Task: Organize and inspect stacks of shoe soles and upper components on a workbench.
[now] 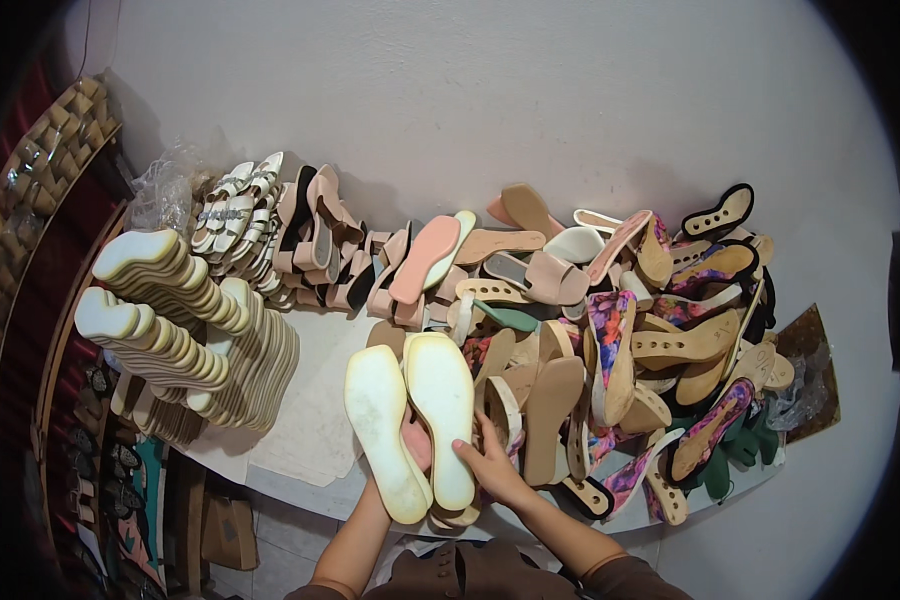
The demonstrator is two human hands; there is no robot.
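Two pale cream shoe soles lie side by side in my hands, the left sole tilted a little and the right sole slightly overlapping it. At least one more layer shows under their edges. My left hand is closed around the left sole from beneath, most of its fingers hidden. With the thumb on its face and the fingers along its edge, my right hand grips the right sole. Beside that hand, a tan sole leans on a heap of shoe parts.
Tall stacks of cream soles stand on the left of the white table. White sandals and pink slippers line the wall side. Floral and tan shoe parts pile up at right. Shelves with shoes stand at far left.
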